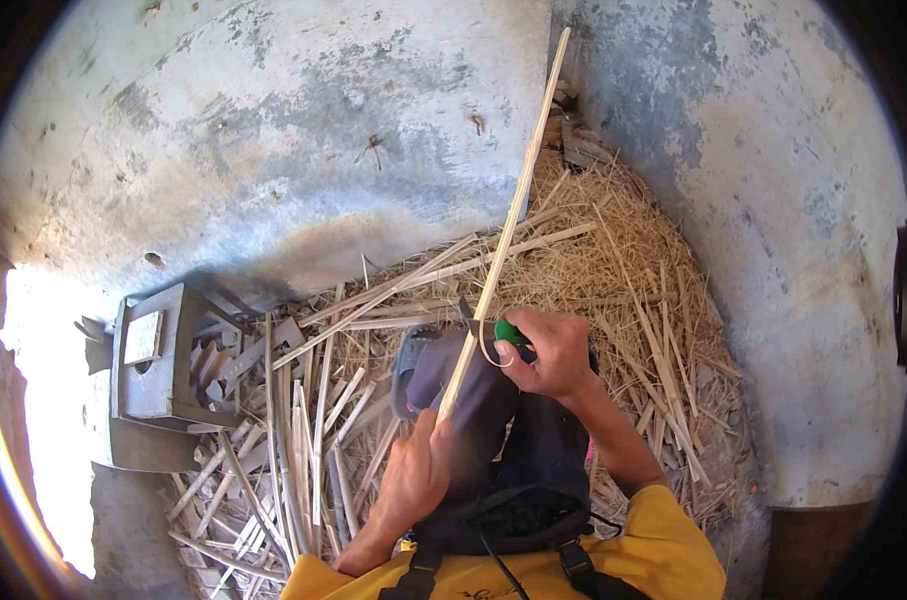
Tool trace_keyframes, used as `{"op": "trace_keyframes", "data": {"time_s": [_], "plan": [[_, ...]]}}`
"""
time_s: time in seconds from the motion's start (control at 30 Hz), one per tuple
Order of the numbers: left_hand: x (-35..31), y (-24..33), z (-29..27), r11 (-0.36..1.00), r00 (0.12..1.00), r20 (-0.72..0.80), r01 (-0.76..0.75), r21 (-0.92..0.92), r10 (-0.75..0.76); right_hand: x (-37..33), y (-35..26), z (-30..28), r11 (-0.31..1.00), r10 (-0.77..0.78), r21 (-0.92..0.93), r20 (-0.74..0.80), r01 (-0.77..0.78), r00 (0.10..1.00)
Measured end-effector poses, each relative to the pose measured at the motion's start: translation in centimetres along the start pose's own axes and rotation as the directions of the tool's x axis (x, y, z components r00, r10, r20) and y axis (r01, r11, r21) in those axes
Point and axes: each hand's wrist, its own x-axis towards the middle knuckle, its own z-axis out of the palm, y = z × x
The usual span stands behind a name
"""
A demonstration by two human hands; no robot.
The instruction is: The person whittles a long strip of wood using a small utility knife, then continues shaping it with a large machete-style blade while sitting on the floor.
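so the left hand [414, 475] is wrapped around the bottom end of a pale strip [522, 185], looks like split wood or bamboo. the strip slants up and a bit to the right, over the dark trousers [474, 375], with its far tip way up in front of the wall [374, 130]. the right hand [556, 352] is closed around the green handle of a knife [511, 333], and the dark blade sits right across the strip, a bit above the left hand. a thin curl [485, 348] loops down next to the blade, near the right thumb. can't tell if the strip is actually pressing on the leg.

around all this: a big heap of shavings [639, 235] up by the corner and along the right, loads of loose sticks [319, 440] over on the left, and a grey box [152, 375] near the wall.
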Motion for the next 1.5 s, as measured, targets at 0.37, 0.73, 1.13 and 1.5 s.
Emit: {"op": "trace_keyframes", "data": {"time_s": [0.37,0.73,1.13,1.5], "plan": [[-0.7,-0.4,-0.2,1.000,1.000,0.009,0.027,0.000,-0.027,0.4,1.9,0.7,0.999,0.038,-0.014,0.010,-0.038,0.999],[-1.4,-1.0,-0.2,0.998,0.998,0.015,0.056,-0.028,-0.056,1.1,3.4,1.4,0.997,0.059,-0.043,-0.038,-0.060,0.998],[-4.0,-2.1,-0.1,0.996,0.994,0.083,0.073,0.059,-0.078,2.2,9.5,1.9,0.886,0.437,-0.042,-0.255,-0.461,0.863],[-3.5,-6.3,-1.7,0.584,0.850,0.477,0.508,-0.634,-0.221,-0.1,14.4,-4.9,0.511,0.787,0.570,-0.008,-0.644,0.617]]}}
